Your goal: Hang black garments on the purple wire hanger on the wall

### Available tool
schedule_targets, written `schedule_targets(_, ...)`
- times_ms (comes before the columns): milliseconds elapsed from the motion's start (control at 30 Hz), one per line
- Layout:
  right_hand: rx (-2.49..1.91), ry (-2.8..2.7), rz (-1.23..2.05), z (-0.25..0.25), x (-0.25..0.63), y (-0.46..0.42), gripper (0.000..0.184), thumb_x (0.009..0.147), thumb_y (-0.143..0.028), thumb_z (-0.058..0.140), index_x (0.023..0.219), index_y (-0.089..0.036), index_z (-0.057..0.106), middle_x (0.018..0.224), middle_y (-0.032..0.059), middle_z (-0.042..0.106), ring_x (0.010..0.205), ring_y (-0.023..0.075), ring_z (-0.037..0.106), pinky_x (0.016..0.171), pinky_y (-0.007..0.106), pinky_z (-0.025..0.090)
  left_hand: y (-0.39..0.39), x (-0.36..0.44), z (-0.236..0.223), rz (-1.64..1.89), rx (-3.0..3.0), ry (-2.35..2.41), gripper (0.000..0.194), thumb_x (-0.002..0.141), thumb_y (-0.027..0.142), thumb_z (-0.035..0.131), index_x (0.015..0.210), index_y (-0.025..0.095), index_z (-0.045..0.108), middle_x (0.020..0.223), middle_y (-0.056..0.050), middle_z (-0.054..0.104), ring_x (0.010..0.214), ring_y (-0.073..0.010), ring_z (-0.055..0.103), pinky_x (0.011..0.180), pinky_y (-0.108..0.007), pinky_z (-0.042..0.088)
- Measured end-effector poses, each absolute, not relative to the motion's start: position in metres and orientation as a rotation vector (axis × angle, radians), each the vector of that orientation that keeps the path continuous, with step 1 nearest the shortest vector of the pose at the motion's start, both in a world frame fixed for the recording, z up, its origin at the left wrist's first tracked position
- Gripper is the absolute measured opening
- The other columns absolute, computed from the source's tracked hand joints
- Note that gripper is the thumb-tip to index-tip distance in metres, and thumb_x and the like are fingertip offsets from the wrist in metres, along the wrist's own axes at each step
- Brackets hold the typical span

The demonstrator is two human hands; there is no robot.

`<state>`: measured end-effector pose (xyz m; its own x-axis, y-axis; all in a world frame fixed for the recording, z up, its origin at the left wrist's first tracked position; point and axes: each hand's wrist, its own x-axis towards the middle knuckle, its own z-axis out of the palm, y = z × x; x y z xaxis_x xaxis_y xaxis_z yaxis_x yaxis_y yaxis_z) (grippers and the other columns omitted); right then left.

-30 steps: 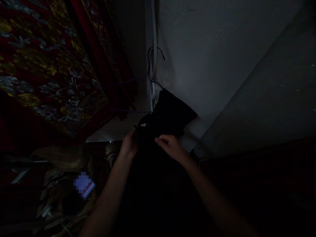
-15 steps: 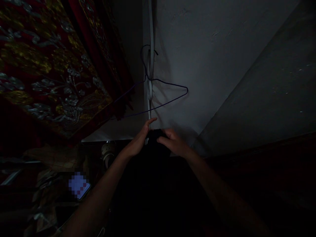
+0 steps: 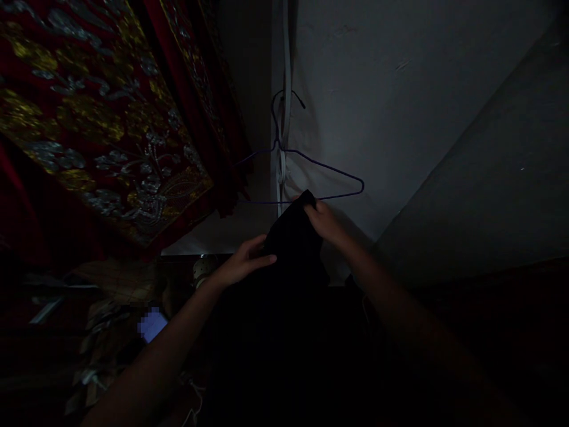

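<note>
A piece of black cloth (image 3: pixel 293 237), likely a garment though its shape is lost in the dark, hangs down in front of me. My right hand (image 3: pixel 323 218) pinches its upper edge, right by the lower bar of a purple wire hanger (image 3: pixel 340 172). Lower on the left side of the cloth, my left hand (image 3: pixel 246 260) grips it, thumb in front and fingers behind. The hanger hooks onto a pale cable or strip (image 3: pixel 287 77) along the wall. The cloth's top covers part of the hanger's lower bar; whether they touch I cannot tell.
Red fabric (image 3: pixel 111 118) with gold and silver embroidery hangs at the left, over the hanger's left end. A pale wall (image 3: pixel 377 107) stands behind. At lower left are a lit screen (image 3: pixel 152 325), a light-coloured clog-like shoe (image 3: pixel 203 268) and dim clutter.
My right hand has lifted the cloth's edge up to the hanger's lower bar. My left hand has moved down and closed on the cloth's left side. The view has shifted slightly.
</note>
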<state>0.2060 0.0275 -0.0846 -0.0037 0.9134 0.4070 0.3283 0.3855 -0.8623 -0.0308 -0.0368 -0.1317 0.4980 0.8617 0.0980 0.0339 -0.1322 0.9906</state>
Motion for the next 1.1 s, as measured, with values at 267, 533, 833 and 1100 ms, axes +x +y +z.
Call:
schedule_targets(267, -1.245, -1.615, 0.466, -0.065, 0.238, 0.024, 0.03, 0.074, -0.044, 0.052, 0.056, -0.02, 0.05, 0.055, -0.0013, 0.046, 0.055, 0.0136, 0.042, 0.053, 0.026, 0.029, -0.029, -0.047, -0.166, 0.685, 2.043, 0.953, 0.063, 0.087, 0.032, 0.068, 0.147, 0.023, 0.05, 0.151, -0.01, 0.054, 0.137, -0.0289, 0.052, 0.118, -0.046, 0.038)
schedule_targets(533, -1.331, -1.83, 0.25, -0.048, 0.252, 0.018, 0.028, 0.074, -0.038, 0.056, 0.053, -0.02, 0.054, 0.052, -0.0009, 0.046, 0.056, 0.0147, 0.048, 0.055, 0.028, 0.029, -0.012, -0.094, -0.137, 0.127, 2.353, 1.401, 0.042, 0.092, 0.055, 0.056, 0.106, 0.021, 0.077, 0.1, -0.01, 0.078, 0.1, -0.0331, 0.07, 0.098, -0.048, 0.046)
schedule_targets(833, -1.371, -1.72, 0.226, -0.061, 0.247, 0.03, 0.034, 0.077, -0.04, 0.057, 0.05, -0.021, 0.046, 0.051, -0.0014, 0.044, 0.052, 0.0133, 0.045, 0.052, 0.028, 0.027, -0.013, -0.119, -0.089, 1.0, 2.38, 1.654, 0.016, 0.088, 0.027, 0.048, 0.093, 0.019, 0.062, 0.101, -0.01, 0.067, 0.101, -0.0271, 0.063, 0.092, -0.041, 0.049)
schedule_targets(1100, -1.306, -1.682, 0.407, -0.075, 0.227, 0.013, 0.034, 0.079, -0.041, 0.057, 0.054, -0.02, 0.049, 0.054, 0.0, 0.052, 0.053, 0.0155, 0.051, 0.05, 0.027, 0.034, 0.007, -0.064, -0.04, 1.509, 2.399, 1.403, 0.025, 0.092, 0.021, 0.049, 0.114, 0.019, 0.058, 0.113, -0.008, 0.067, 0.107, -0.0234, 0.062, 0.099, -0.039, 0.048)
